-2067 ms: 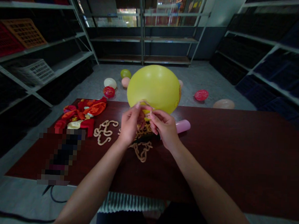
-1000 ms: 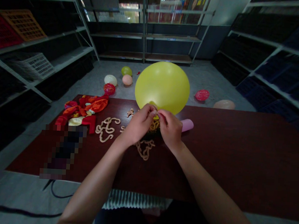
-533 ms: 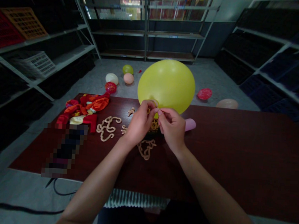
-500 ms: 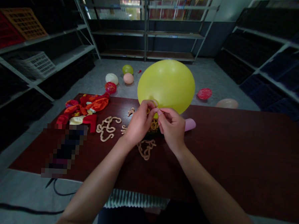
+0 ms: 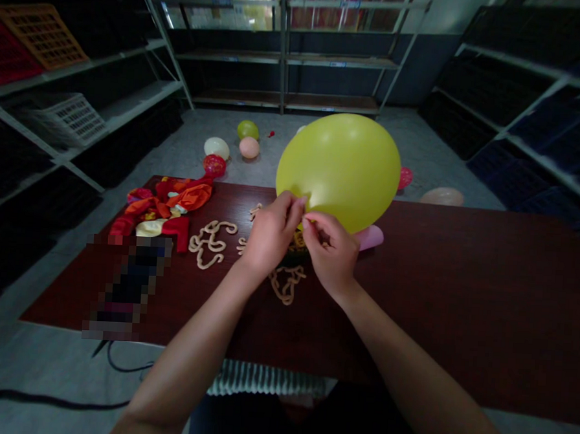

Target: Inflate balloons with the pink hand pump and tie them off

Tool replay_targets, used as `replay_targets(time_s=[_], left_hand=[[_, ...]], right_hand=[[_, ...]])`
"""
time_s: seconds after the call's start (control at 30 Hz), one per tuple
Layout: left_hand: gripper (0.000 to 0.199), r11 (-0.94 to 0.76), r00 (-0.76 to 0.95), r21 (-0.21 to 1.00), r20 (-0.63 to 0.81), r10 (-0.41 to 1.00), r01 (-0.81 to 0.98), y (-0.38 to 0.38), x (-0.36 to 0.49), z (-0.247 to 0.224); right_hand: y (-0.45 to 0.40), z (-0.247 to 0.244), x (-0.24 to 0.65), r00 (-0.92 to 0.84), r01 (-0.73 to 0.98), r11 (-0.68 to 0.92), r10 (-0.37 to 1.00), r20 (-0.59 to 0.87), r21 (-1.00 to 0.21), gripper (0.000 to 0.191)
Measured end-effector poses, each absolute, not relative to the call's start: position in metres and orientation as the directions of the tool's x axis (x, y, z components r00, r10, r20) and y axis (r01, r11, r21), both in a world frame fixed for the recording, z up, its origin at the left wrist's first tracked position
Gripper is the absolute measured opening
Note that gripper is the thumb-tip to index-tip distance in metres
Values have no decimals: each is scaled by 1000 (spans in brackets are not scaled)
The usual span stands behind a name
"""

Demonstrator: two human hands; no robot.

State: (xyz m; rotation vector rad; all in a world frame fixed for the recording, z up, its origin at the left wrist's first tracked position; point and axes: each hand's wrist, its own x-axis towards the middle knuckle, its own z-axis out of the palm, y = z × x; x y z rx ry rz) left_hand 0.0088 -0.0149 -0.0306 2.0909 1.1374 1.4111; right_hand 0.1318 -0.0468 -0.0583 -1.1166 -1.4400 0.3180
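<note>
A large inflated yellow balloon (image 5: 341, 164) hovers over the table's far edge, its neck end toward me. My left hand (image 5: 273, 232) and my right hand (image 5: 332, 248) meet at that end, fingertips pinched together on the neck, which the fingers mostly hide. Behind and below the hands are yellow items (image 5: 298, 240) in a dark holder, partly covered. A pink cylinder (image 5: 370, 237) pokes out beyond my right hand. Beige looped strands (image 5: 287, 285) lie just below the hands, and more beige strands (image 5: 211, 244) lie left of my left hand.
Deflated red, orange and pale balloons (image 5: 174, 201) are heaped at the left of the dark table (image 5: 460, 303). A blurred-out dark object (image 5: 134, 280) lies in front of them. Inflated balloons, including a white one (image 5: 216, 149), rest on the floor. Metal shelves (image 5: 283, 61) stand around.
The yellow balloon has swung to the right and covers part of a red floor balloon. Both hands stay pinched at its neck, with small finger shifts. The view has tilted slightly.
</note>
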Motion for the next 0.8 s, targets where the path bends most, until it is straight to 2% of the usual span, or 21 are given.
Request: replay_targets(time_s=[0.1,0.2,0.33,0.4,0.5,0.63,0.8], left_hand=[[16,-615,79,723,626,776,315,-15,10,-29],[15,-605,26,760,617,786,237,-15,7,-29],[15,-593,128,799,581,804,98,-17,2,-27],[12,-636,216,768,609,763,78,-18,2,-25],[14,-715,292,682,660,692,154,-18,2,-25],[18,-798,288,541,746,601,266,-17,1,-26],[14,-862,222,432,843,490,263,-17,1,-27]], right_hand=[[-47,-57,130,190,295,460,831,523,-837,13],[-47,-52,127,123,48,358,924,361,-932,18],[-44,-41,127,112,-243,238,970,217,-940,23],[-41,-37,131,109,-328,196,979,169,-924,26],[-36,-34,138,63,-411,126,992,109,-903,28],[-33,-37,141,-40,-491,50,996,79,-870,28],[-34,-38,139,-68,-532,41,994,91,-846,32]])
